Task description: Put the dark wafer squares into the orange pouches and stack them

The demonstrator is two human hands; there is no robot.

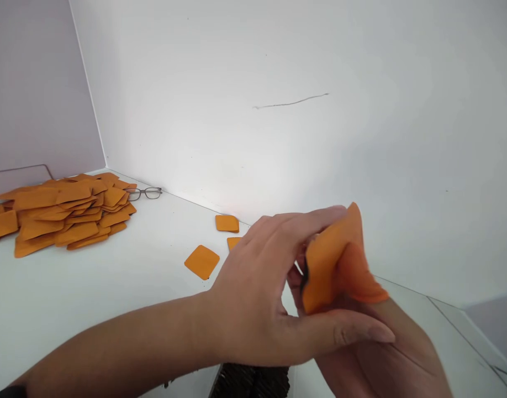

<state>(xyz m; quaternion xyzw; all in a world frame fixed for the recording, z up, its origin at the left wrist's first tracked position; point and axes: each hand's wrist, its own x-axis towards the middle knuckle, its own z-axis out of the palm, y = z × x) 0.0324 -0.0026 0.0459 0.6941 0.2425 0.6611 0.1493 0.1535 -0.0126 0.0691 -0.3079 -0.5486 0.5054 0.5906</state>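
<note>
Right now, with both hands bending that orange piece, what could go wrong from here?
1. The orange piece is folded sharply between the left hand and the right hand; it might crease for good or tear.
2. The glasses lie right beside the loosely stacked orange pile; if the pile slides, it could bury or push them.

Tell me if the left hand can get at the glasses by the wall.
Likely not freely: the left hand pinches the orange piece, though only a flat orange square lies before the glasses.
</note>
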